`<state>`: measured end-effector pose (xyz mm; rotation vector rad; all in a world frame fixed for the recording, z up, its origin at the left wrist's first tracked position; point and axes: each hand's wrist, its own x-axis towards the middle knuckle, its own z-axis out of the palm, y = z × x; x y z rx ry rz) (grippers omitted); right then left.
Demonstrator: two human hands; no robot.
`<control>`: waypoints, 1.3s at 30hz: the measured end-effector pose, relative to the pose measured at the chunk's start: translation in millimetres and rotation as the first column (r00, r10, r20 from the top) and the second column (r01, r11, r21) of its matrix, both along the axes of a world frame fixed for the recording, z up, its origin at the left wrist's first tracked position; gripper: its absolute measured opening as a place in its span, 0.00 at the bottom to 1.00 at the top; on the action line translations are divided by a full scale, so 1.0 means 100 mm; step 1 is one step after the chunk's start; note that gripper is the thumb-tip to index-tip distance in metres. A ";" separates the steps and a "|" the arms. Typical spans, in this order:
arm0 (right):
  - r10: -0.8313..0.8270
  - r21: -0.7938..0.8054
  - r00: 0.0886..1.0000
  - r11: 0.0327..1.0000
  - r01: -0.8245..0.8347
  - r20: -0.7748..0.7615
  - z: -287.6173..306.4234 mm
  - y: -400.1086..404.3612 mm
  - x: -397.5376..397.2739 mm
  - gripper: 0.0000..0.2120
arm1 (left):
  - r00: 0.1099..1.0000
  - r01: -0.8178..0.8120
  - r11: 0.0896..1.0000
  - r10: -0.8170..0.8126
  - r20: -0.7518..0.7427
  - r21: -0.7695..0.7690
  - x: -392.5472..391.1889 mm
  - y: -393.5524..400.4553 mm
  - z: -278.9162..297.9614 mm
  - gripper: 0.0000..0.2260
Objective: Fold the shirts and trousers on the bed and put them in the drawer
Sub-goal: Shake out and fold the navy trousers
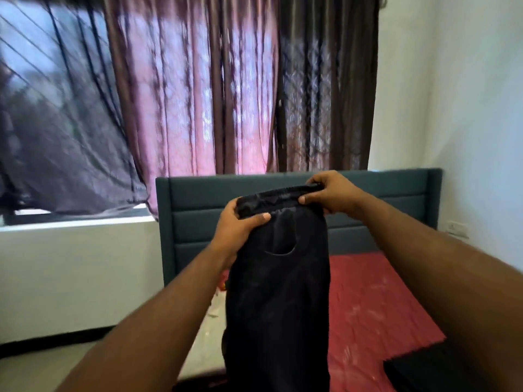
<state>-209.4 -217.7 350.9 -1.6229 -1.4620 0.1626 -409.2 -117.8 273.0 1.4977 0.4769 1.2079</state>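
A pair of black trousers [278, 301] hangs upright in front of me, held up by its elastic waistband over the bed [376, 295]. My left hand [240, 224] grips the waistband's left end, thumb across the front. At the waistband's right end my right hand [332, 195] pinches the band between thumb and fingers. The legs drop straight down past the bottom of the view, with a curved pocket opening showing on the front. The bed has a red patterned cover.
A teal padded headboard [198, 205] stands behind the trousers. Brown-pink curtains [198, 89] and a window [42, 108] fill the far wall. A wall socket [458, 229] sits at the right. A dark item [418, 372] lies at the bed's near right corner. Small things lie at the bed's left edge.
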 end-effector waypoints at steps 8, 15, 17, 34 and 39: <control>0.137 0.132 0.982 0.984 -0.120 -0.130 0.78 -0.43 -0.18 0.13 | 0.950 0.308 0.951 -0.306 -0.058 0.031 -0.29 -0.22 1.12 0.17; 0.132 0.140 0.984 0.984 -0.115 -0.119 1.31 -0.77 -0.31 0.12 | 0.989 0.149 0.964 -0.151 -0.011 0.221 -0.47 -0.56 1.64 0.20; 0.168 0.219 0.975 0.966 -0.135 -0.142 1.39 -0.83 -0.37 0.12 | 0.989 0.083 0.959 -0.112 0.094 0.271 -0.48 -0.66 1.77 0.22; -0.248 -0.032 0.953 0.966 0.257 0.174 1.21 -0.56 -0.97 0.17 | 0.997 -0.069 0.863 0.048 0.054 0.500 -0.10 -0.59 1.34 0.35; -0.318 0.109 0.903 0.948 0.299 0.290 1.36 -0.42 -0.87 0.17 | 0.987 -0.024 0.932 0.080 -0.141 0.361 -0.01 -0.32 0.89 0.23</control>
